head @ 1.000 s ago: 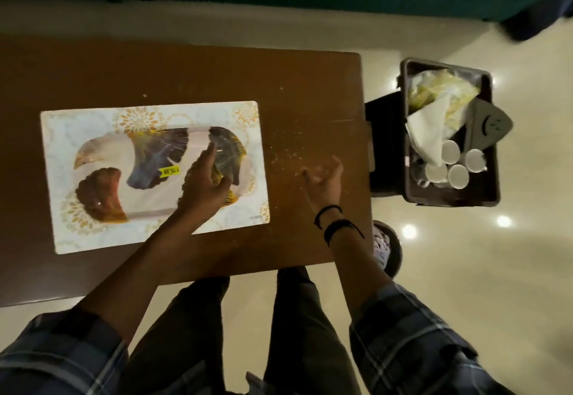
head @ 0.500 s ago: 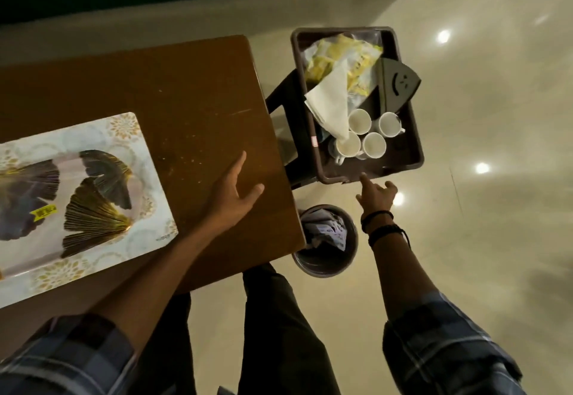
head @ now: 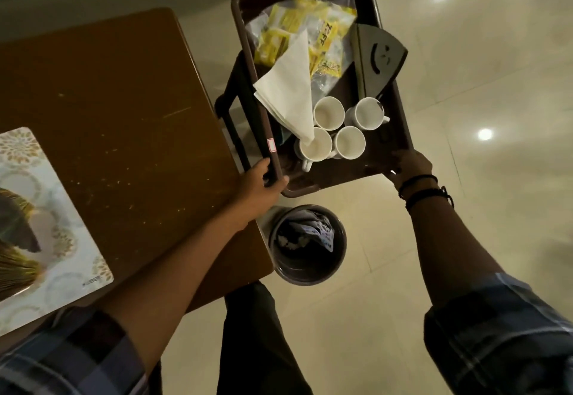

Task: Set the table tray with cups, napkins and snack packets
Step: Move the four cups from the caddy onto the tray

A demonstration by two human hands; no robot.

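Note:
A dark brown tray [head: 373, 6] rests on a dark stool to the right of the wooden table [head: 124, 134]. In it stand several white cups [head: 328, 113], a stack of white napkins [head: 288, 96], yellow snack packets [head: 297, 27] in clear wrap and a grey napkin holder [head: 378, 59] with a smiley cut-out. My left hand [head: 259, 186] grips the tray's near left corner. My right hand [head: 410, 165] grips its near right corner. A patterned placemat [head: 46, 224] lies on the table at the left.
A round waste bin [head: 307, 244] with crumpled wrappers stands on the tiled floor just below the tray, beside the table's corner. My legs are below it. Glossy floor stretches to the right.
My left hand left the table top and went right to the tray's corner. My right hand closed on the tray's other near corner. The view shifted further right.

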